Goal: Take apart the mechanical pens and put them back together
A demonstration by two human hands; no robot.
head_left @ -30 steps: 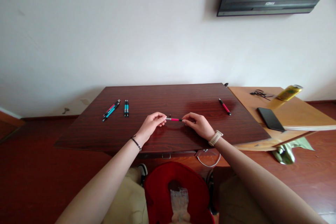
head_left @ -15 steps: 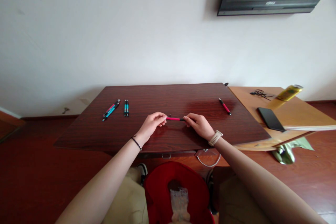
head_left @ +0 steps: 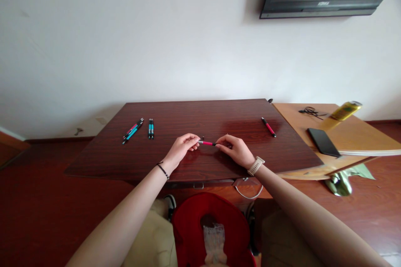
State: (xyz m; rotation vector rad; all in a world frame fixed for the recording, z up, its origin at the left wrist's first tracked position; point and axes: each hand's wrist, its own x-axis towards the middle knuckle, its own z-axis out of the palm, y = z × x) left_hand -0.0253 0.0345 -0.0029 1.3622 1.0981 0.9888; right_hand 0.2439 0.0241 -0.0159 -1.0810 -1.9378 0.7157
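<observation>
A pink pen [head_left: 207, 143] is held level between my two hands, just above the dark brown table [head_left: 200, 112]. My left hand [head_left: 184, 145] pinches its left end, where a pale part shows beside the fingertips. At the dark right end, the thumb and fingers of my right hand [head_left: 234, 148] are closed. A tiny dark piece [head_left: 203, 137] lies on the table behind the pen. Another pink pen [head_left: 268, 127] with black ends rests farther right.
Two blue pens [head_left: 151, 129] lie side by side on the left, near a small group of pink and blue pens [head_left: 133, 130]. The lighter side table [head_left: 369, 137] holds a black phone [head_left: 323, 142], a cable [head_left: 310, 112] and a yellow can [head_left: 346, 110].
My right hand has shifted slightly left along the pen, toward my left hand. A pale part of the pen now shows by my left fingertips. The other pens have stayed put.
</observation>
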